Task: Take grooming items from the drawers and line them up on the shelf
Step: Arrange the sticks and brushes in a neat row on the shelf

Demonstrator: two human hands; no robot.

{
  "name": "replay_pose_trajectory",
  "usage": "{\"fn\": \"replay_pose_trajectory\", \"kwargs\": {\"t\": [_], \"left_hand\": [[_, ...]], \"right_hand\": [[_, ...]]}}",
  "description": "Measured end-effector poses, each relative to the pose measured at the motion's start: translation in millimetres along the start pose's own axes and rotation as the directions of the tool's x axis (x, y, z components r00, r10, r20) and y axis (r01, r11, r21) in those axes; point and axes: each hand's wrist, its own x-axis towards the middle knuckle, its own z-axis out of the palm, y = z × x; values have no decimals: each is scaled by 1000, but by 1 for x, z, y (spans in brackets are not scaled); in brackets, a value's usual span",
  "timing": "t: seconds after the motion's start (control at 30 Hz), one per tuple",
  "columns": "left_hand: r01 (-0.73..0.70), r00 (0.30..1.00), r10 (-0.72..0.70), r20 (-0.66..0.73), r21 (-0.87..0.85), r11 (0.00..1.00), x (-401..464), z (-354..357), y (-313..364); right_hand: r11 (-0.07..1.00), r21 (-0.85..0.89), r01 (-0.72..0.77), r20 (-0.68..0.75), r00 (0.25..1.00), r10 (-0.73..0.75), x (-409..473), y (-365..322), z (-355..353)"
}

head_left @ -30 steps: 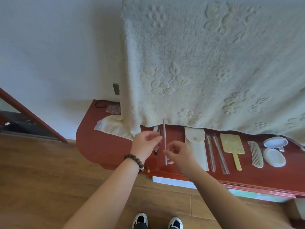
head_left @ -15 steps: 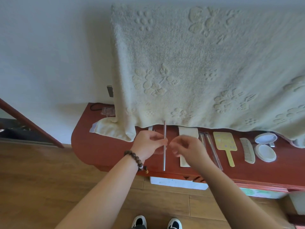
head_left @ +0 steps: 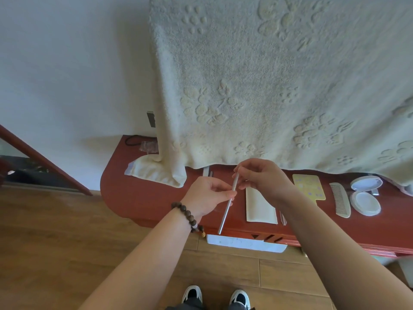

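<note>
A thin silvery stick-like item (head_left: pixel 226 211) hangs tilted above the red wooden shelf (head_left: pixel 143 198). My left hand (head_left: pixel 206 195) pinches its middle, and my right hand (head_left: pixel 261 179) pinches its upper end. Lined up on the shelf to the right lie a cream pouch (head_left: pixel 260 206), a yellow hand mirror (head_left: pixel 308 186), a pale comb (head_left: pixel 340 200) and an open round compact (head_left: pixel 365 193). My right forearm hides some thin items next to the pouch.
A large cream towel (head_left: pixel 268 86) hangs down the wall to the shelf, its corner folded on the left end. A small dark item (head_left: pixel 207 172) lies under its hem. A white drawer front (head_left: pixel 245 243) sticks out below the shelf edge. Wooden floor lies left.
My right hand moved up from the stick's middle to its upper end, and the stick tilted from upright to a slant. The view shifted slightly.
</note>
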Motion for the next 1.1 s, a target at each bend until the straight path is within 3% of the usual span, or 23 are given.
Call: {"fn": "replay_pose_trajectory", "kwargs": {"t": [0.13, 0.3, 0.4, 0.53, 0.67, 0.83, 1.1], "left_hand": [[19, 1000, -22, 11, 196, 980, 0, 0, -10], [143, 988, -141, -66, 25, 989, -4, 5, -41], [155, 982, -162, -95, -77, 985, 7, 9, -39], [180, 972, -192, -133, -96, 979, 28, 18, -41], [205, 959, -194, -205, 32, 978, 58, 33, -56], [202, 947, -137, -289, 206, 957, 95, 47, -71], [137, 957, 10, -291, 479, 867, 118, 59, -87]], "right_hand": [[974, 218, 57, -192, 981, -15, 17, -9, -20], [998, 55, 8, -193, 981, 2, 20, 1, -35], [998, 47, -46, -230, 972, 56, 19, 22, -30], [992, 0, -124, -290, 950, 119, 25, 56, -27], [969, -89, -232, -342, 920, 189, 40, 90, -25], [915, -286, -284, -363, 916, 171, 62, 118, -23], [715, -632, -300, -324, 940, 108, 73, 130, -19]]}}
